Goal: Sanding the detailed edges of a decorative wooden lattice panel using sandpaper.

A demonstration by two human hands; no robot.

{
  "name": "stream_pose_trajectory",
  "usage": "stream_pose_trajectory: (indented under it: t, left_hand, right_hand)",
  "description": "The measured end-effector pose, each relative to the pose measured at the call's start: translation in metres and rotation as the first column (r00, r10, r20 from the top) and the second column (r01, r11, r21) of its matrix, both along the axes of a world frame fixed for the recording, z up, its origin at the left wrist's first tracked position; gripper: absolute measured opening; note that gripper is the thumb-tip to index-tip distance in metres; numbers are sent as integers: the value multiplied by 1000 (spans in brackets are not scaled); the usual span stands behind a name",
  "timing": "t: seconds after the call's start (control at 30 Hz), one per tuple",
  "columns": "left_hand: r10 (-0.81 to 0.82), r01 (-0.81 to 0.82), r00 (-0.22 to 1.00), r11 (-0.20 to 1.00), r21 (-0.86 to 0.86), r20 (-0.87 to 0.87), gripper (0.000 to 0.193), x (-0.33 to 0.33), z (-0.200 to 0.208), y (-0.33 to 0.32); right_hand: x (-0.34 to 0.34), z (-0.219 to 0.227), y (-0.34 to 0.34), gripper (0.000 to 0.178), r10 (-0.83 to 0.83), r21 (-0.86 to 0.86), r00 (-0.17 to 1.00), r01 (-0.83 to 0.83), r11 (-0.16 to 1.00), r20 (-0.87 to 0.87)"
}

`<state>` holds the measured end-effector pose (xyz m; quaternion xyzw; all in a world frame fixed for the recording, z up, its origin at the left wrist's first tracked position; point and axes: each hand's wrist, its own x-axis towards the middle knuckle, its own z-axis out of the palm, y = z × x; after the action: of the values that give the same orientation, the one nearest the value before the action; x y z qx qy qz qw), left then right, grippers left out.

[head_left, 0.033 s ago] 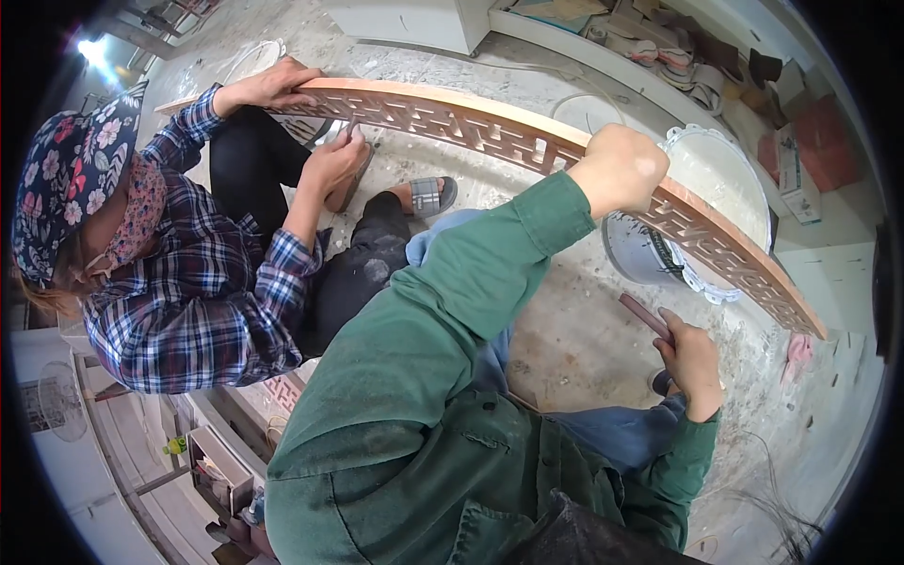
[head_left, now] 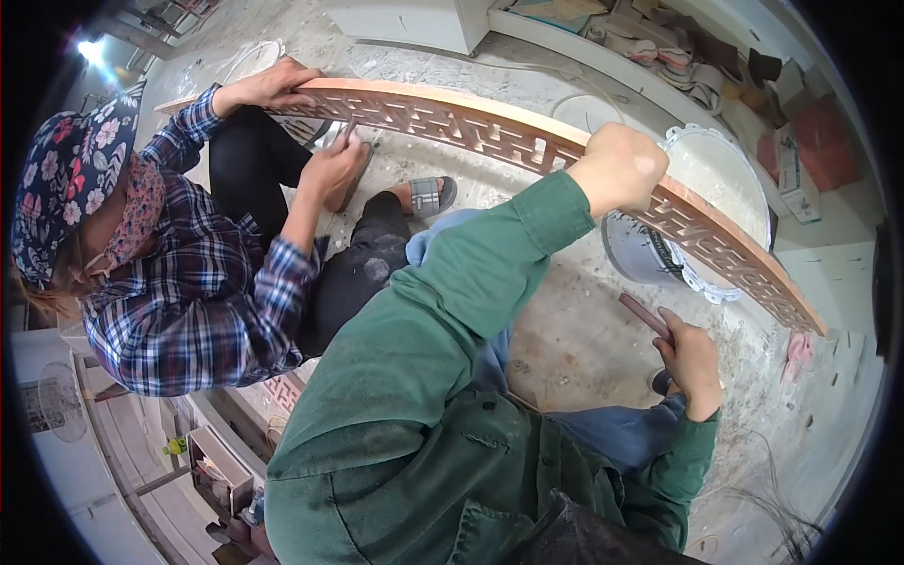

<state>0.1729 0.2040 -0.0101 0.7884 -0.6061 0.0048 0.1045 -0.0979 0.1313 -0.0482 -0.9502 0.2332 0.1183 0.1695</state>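
A long, narrow wooden panel (head_left: 523, 121) with cut-out lattice work spans the view from upper left to right, standing on its edge. My left hand (head_left: 621, 168) is closed over its top edge, right of the middle. Lower right, apart from the panel, my right hand (head_left: 690, 365) is wrapped round a thin, flat brown strip (head_left: 644, 314) that points up and left. A co-worker's hand (head_left: 273, 83) rests on the panel's far left end. The co-worker's other hand (head_left: 330, 169) is just below the panel, holding a small thin piece whose kind I cannot make out.
Behind the panel stands a white bucket (head_left: 720, 179) with pale contents. The co-worker in a plaid shirt (head_left: 202, 282) sits close on the left. A shelf with cloths and sandpaper-like pieces (head_left: 678, 61) lies at upper right. A pink rag (head_left: 799, 348) is by the panel's right end.
The co-worker's lower hand has shifted slightly beneath the panel. My two hands and the panel stay in nearly the same place.
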Motion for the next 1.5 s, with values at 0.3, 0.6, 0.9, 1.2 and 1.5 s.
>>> stream_pose_trajectory:
  t: [0.3,0.6,0.9,1.2,1.5]
  left_hand:
    - [-7,7,1000,1000,14,-7,25,7,-4,-3]
    - [-115,107,993,945,-308,-10,39,18,-14,-4]
    - [-331,250,943,780,-574,-39,23,5,-15,-21]
    - [-369,217,929,565,-796,-9,18,-10,-6,-21]
    - [-422,319,904,560,-765,68,21,-42,-41,-17]
  right_hand:
    - [5,-1,0,42,17,12,1000,-17,1000,-3]
    - [15,-5,-3,42,0,16,999,1,1000,-51]
    - [22,-5,-6,41,-4,26,997,6,1000,-74]
    - [14,13,-46,32,-530,407,641,346,845,555]
    - [39,-25,-9,28,-299,368,826,121,922,478]
